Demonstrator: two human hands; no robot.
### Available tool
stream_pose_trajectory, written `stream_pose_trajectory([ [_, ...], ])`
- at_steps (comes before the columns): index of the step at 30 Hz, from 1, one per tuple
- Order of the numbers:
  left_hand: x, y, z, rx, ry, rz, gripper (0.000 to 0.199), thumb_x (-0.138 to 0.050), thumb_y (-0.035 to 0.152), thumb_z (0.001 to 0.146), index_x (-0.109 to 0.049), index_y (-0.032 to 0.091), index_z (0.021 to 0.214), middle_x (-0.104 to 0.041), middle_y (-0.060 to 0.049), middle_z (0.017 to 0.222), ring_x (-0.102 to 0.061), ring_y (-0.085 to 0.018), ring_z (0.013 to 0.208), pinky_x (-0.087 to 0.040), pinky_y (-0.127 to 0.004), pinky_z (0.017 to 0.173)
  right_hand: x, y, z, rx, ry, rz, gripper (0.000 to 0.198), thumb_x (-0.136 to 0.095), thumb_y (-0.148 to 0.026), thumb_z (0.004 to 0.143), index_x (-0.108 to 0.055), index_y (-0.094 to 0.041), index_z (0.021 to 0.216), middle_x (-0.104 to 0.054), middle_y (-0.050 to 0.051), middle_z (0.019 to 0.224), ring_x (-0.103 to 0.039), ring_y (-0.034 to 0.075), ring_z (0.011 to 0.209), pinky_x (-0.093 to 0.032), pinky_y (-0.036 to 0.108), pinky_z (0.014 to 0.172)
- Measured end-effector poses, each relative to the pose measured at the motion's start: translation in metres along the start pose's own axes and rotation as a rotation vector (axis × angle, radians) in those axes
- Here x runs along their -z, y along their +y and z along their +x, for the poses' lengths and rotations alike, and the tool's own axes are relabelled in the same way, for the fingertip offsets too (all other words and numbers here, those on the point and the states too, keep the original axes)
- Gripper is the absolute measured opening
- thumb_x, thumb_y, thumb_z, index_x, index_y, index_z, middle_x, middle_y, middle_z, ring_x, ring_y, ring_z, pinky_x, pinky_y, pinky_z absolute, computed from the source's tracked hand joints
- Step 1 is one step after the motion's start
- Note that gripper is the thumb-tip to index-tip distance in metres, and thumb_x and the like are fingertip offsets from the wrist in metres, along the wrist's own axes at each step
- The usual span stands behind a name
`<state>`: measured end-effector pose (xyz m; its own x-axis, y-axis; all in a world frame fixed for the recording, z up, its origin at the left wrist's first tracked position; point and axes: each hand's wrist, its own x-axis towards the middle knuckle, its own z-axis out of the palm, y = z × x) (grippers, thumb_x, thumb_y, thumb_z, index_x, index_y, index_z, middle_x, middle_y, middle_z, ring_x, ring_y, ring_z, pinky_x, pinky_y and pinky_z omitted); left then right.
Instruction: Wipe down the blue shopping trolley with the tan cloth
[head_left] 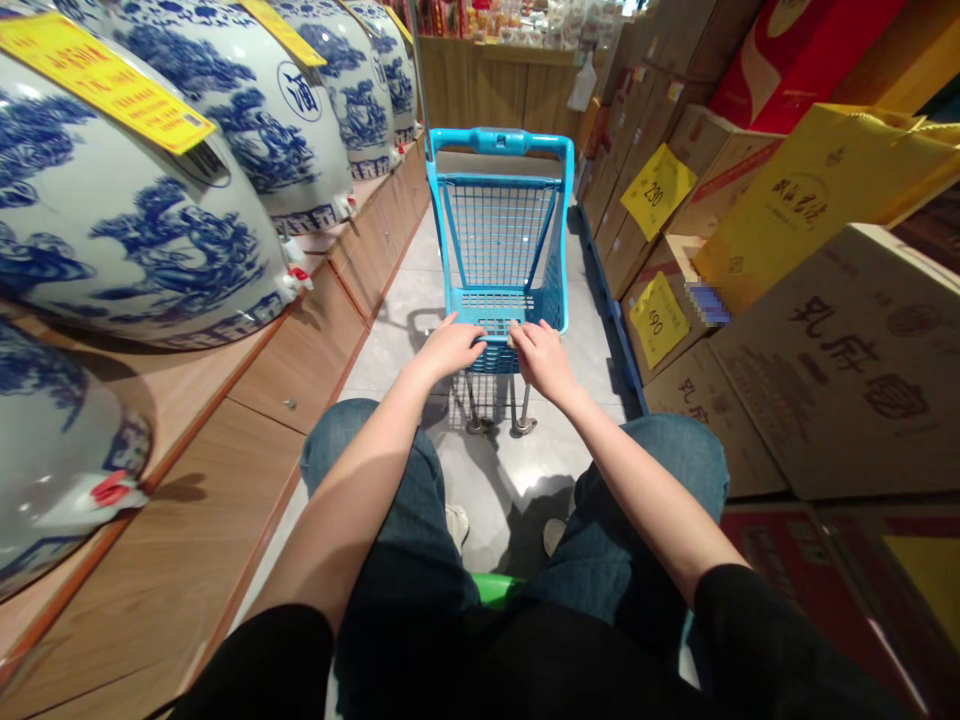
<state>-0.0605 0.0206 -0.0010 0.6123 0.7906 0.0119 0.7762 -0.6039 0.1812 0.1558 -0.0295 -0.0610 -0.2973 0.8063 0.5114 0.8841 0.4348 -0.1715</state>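
A small blue plastic shopping cart (561, 240) stands in front of my knees, its bar at the far end and its near rim close to me. My left hand (448, 348) is on the left part of that near rim, its fingers bent over the edge. On the right part of the same rim is my right hand (541, 357), with fingers curled over it too. The undersides of both hands are hidden. Inside the basket I see only its mesh and slotted walls. Below, the cart's metal legs and casters touch the floor.
Large blue-and-white porcelain jars (187, 240) with red-handled taps line a wooden cabinet (292, 390) at left. Stacked cartons (847, 370), a yellow bag (817, 200) and yellow price signs (658, 190) flank the right side. A wooden counter (495, 85) closes the aisle's far end.
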Motion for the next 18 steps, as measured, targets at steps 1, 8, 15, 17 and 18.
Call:
stream_pose_trajectory([
  [1, 0.000, -0.001, 0.000, 0.005, 0.005, 0.005, 0.040, -0.046, 0.025, 0.102, -0.076, 0.015, 0.126, -0.078, -0.014, 0.132, -0.070, -0.030, 0.131, -0.027, -0.062, 0.134, 0.002, 0.002, 0.000, 0.011, -0.012, -0.003, 0.040, -0.049, -0.009, 0.097, -0.067, -0.018, 0.132, -0.073, 0.013, 0.119, -0.065, 0.027, 0.115, -0.041, 0.053, 0.125],
  [8, -0.003, -0.005, 0.000, -0.035, 0.001, 0.000, 0.042, -0.045, 0.019, 0.097, -0.076, 0.017, 0.125, -0.079, -0.011, 0.130, -0.072, -0.027, 0.128, -0.025, -0.060, 0.135, 0.011, 0.028, 0.001, -0.182, 0.005, -0.073, 0.024, -0.052, -0.009, 0.093, -0.074, -0.018, 0.097, -0.072, 0.011, 0.093, -0.067, 0.028, 0.098, -0.042, 0.053, 0.126],
  [15, -0.005, -0.002, -0.004, -0.010, 0.041, 0.054, 0.041, -0.054, 0.031, 0.101, -0.068, 0.015, 0.136, -0.077, -0.016, 0.132, -0.070, -0.033, 0.129, -0.028, -0.065, 0.131, 0.003, 0.014, -0.003, 0.016, -0.037, 0.039, 0.054, -0.045, 0.000, 0.093, -0.065, -0.016, 0.140, -0.070, 0.016, 0.140, -0.058, 0.029, 0.143, -0.037, 0.058, 0.130],
  [17, -0.003, -0.004, -0.005, 0.009, 0.041, 0.056, 0.040, -0.054, 0.034, 0.103, -0.069, 0.017, 0.136, -0.078, -0.015, 0.132, -0.070, -0.032, 0.128, -0.027, -0.063, 0.132, 0.006, 0.025, -0.004, 0.033, -0.037, 0.060, 0.049, -0.051, -0.003, 0.091, -0.068, -0.018, 0.134, -0.073, 0.015, 0.135, -0.057, 0.030, 0.146, -0.035, 0.061, 0.131],
  [18, -0.003, -0.005, -0.004, 0.021, 0.031, 0.055, 0.038, -0.053, 0.035, 0.103, -0.070, 0.018, 0.132, -0.078, -0.014, 0.130, -0.071, -0.032, 0.127, -0.027, -0.061, 0.132, 0.008, 0.031, -0.004, 0.027, -0.027, 0.067, 0.045, -0.055, -0.004, 0.090, -0.070, -0.019, 0.130, -0.075, 0.014, 0.129, -0.057, 0.031, 0.146, -0.035, 0.063, 0.131],
])
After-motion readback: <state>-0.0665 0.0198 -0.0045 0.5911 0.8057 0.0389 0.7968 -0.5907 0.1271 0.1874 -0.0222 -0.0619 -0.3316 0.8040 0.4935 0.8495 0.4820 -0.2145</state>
